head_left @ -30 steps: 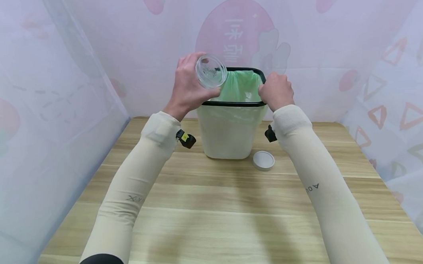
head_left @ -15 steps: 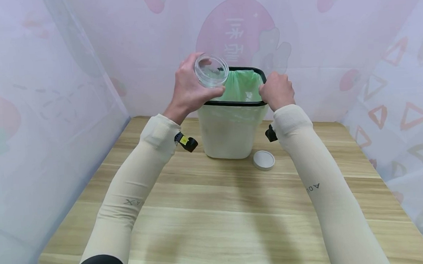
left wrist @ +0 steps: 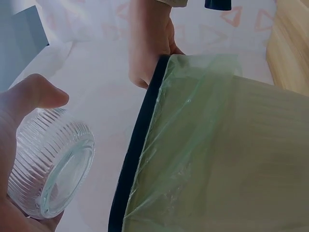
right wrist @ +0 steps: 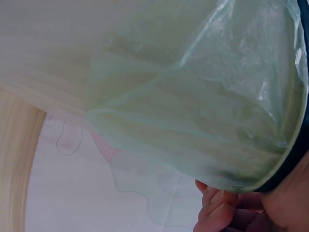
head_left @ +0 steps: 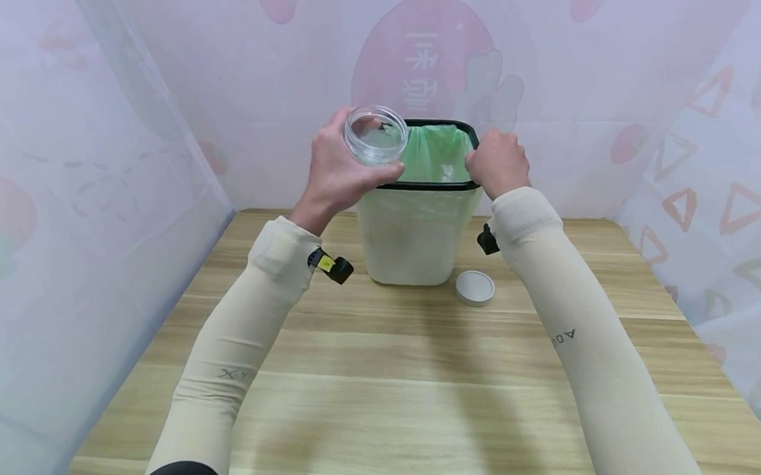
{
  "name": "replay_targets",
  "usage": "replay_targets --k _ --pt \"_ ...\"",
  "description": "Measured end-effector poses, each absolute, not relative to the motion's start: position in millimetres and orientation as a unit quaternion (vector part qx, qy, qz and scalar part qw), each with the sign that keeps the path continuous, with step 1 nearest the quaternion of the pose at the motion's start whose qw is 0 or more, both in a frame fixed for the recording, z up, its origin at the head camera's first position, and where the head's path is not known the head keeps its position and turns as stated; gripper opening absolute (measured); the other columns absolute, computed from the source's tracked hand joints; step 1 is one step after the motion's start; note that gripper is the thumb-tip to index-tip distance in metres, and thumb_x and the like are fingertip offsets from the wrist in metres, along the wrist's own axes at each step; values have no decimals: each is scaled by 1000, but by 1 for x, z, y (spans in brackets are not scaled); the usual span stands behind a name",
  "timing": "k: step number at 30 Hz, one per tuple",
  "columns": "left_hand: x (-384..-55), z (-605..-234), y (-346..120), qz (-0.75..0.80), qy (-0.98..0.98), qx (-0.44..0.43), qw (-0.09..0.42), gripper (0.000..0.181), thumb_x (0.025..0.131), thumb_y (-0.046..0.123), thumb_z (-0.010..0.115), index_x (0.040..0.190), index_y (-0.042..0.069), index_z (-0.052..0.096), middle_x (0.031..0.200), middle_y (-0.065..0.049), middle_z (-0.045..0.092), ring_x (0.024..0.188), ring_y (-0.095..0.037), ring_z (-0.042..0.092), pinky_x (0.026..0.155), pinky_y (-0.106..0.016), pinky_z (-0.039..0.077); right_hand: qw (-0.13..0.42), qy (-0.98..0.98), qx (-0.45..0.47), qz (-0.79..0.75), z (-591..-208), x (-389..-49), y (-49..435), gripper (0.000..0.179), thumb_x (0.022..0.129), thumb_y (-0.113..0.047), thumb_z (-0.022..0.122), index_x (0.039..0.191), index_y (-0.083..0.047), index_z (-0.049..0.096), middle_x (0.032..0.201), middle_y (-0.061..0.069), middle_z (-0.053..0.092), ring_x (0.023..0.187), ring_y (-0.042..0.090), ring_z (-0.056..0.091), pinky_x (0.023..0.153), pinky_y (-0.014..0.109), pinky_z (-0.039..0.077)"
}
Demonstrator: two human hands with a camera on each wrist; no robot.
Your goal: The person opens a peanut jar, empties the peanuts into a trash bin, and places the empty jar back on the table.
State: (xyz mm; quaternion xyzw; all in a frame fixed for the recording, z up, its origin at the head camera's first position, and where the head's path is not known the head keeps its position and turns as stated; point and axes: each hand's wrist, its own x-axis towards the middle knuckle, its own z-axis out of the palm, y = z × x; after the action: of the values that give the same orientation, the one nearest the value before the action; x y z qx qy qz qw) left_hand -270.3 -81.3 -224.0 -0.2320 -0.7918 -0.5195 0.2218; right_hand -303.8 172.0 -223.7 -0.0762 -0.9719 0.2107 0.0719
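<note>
A clear glass jar [head_left: 378,141] with ribbed sides is in my left hand [head_left: 334,164], thumb and fingers curled around it. Its round mouth faces up toward the head camera, tilted, over the left part of the waste bin's black rim [head_left: 429,187]. The left wrist view shows the jar's base [left wrist: 70,176]. My right hand [head_left: 499,163] grips the rim's right side, over the green liner bag [head_left: 439,152]. From the right wrist, its curled fingers [right wrist: 219,215] show below the liner's folded edge. The inner bottom of the cream bin [head_left: 413,239] is hidden.
A round white lid [head_left: 475,288] lies on the wooden table [head_left: 375,388], just right of the bin's foot. Printed cloth sheets [head_left: 580,112] hang close behind and on both sides of the table.
My left hand has come down slightly and left, and the jar's mouth has tipped more upward. The right hand and the bin have stayed in place.
</note>
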Motion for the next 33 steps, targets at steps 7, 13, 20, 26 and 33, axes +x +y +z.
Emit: replay_targets --k 7,13,20,26,33 --pt "-266 -232 -81 -531 -781 -249 214 78 67 17 97 135 4 61 123 -10 72 109 -22 68 95 -33 58 71 -972 -75 211 -223 -304 173 29 105 -25 45 80 -10 49 86 12 54 75 29 56 58 37 49" --pt "-260 -239 -81 -538 -778 -255 202 79 67 16 97 136 3 61 124 -11 72 110 -23 68 96 -35 58 72 -972 -73 212 -224 -304 172 31 105 -24 46 78 -10 48 79 9 51 70 27 55 55 35 47" --pt "-253 -247 -81 -537 -780 -256 193 76 67 17 98 132 4 62 122 -11 72 108 -22 68 95 -36 57 73 -972 -74 213 -224 -304 171 31 105 -24 45 77 -10 47 83 10 52 73 28 55 56 36 47" --pt "-247 -254 -83 -543 -778 -261 180 78 67 15 98 135 4 61 124 -13 73 111 -23 69 99 -36 57 71 -972 -74 214 -224 -304 171 30 105 -24 46 78 -10 48 84 10 53 72 27 56 56 35 47" --pt "-241 -264 -83 -549 -774 -268 167 79 67 14 97 136 4 60 125 -14 72 111 -23 70 100 -37 57 70 -971 -75 214 -224 -305 173 31 106 -25 47 78 -10 48 80 9 51 70 27 55 56 35 47"
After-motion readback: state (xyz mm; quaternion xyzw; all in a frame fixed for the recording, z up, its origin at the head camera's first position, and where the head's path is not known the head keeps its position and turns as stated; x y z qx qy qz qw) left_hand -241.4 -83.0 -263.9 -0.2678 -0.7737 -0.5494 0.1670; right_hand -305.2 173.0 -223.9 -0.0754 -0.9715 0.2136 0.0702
